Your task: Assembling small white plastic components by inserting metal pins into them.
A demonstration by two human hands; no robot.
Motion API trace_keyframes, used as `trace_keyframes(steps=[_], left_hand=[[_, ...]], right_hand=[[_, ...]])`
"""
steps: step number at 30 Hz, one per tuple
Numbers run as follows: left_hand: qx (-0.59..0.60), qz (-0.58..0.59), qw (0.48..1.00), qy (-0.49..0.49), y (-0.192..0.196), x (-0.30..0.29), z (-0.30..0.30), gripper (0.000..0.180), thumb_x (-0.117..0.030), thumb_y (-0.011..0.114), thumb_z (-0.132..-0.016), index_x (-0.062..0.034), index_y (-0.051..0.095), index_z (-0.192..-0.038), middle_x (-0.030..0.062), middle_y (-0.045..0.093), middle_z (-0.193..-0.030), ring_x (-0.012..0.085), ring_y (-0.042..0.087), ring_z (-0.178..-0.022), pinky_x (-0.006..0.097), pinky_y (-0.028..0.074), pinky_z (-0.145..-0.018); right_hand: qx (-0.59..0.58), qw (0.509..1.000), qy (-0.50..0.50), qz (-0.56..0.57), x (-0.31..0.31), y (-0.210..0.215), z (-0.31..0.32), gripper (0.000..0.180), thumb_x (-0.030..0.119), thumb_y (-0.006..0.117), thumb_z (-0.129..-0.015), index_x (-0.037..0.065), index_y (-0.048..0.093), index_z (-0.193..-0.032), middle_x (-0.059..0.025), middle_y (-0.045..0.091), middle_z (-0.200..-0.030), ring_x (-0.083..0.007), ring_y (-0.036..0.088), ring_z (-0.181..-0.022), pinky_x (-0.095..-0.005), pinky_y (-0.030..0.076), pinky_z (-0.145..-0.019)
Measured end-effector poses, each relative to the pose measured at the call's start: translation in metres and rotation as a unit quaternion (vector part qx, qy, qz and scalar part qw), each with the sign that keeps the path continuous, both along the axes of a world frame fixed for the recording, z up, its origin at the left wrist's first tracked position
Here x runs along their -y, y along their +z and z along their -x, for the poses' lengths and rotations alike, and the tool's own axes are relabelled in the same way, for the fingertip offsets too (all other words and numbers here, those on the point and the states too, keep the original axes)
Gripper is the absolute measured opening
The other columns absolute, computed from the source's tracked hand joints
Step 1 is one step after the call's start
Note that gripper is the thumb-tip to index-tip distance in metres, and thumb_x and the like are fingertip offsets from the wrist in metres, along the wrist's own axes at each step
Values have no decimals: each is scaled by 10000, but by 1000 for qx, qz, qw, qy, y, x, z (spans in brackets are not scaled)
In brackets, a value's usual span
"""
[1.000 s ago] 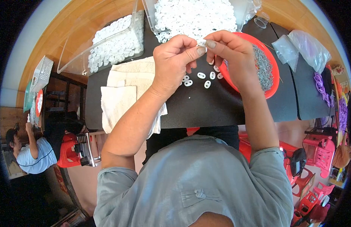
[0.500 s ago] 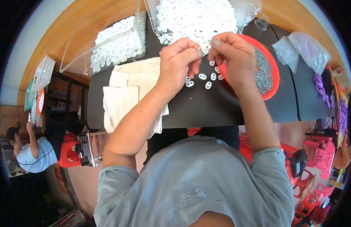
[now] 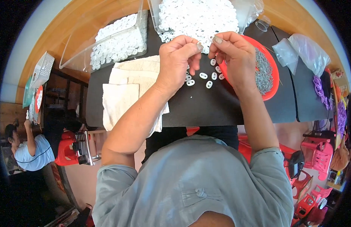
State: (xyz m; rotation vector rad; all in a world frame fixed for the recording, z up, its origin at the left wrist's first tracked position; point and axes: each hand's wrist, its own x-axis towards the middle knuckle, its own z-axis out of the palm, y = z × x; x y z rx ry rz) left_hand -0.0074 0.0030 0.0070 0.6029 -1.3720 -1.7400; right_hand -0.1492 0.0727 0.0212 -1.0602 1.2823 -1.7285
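Hands are raised together over the far half of the dark table, both forearms coming up from the lower edge and bending inward. The left hand has its fingers curled and its thumb and forefinger pinched shut on a small white piece; the piece is mostly hidden, so its shape is hard to tell. The right hand faces it, thumb and forefinger closed on something very small at the tip, which I cannot identify. Just below the hands, loose white oval pieces lie on the table, between the hands and partly covered by the left one. The red tray with grey small parts is under the right wrist, and its near left rim is hidden. A clear bin of white pieces is just behind the hands, cut off at the top, and a second clear bin stands to the left. Folded cloths lie under the left forearm. The near table strip is free.
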Motion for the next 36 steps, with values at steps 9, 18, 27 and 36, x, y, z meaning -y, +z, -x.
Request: trace_keyframes(steps=[9,18,27,36], left_hand=[[11,17,1000,21,0,-4,1,124,-120,615,-834,-3,618,-793,33,578,-621,68,509,-471,202,384,-397],[41,40,998,33,1,-6,0,123,-115,601,-813,-8,608,-753,24,570,-600,65,509,-464,202,381,-387],[63,55,996,30,3,-2,-2,121,-118,604,-809,-15,617,-748,20,572,-593,61,505,-460,204,381,-382],[77,38,996,5,4,7,-4,135,-129,610,-789,-8,622,-730,25,563,-569,75,515,-455,212,381,-380]], right_hand=[[37,999,14,-13,1,-1,-2,156,113,578,-909,-37,615,-931,-82,630,-748,-133,583,-636,-225,407,-561],[-57,998,14,-27,-1,0,0,150,126,593,-896,-20,627,-901,-67,618,-710,-116,571,-605,-205,394,-526],[-60,998,-17,-13,0,1,5,138,109,580,-890,-19,629,-897,-62,626,-706,-96,559,-600,-198,393,-528],[-235,971,-33,16,-1,-4,4,98,65,613,-874,7,646,-946,-2,610,-727,-37,504,-634,-184,375,-545]])
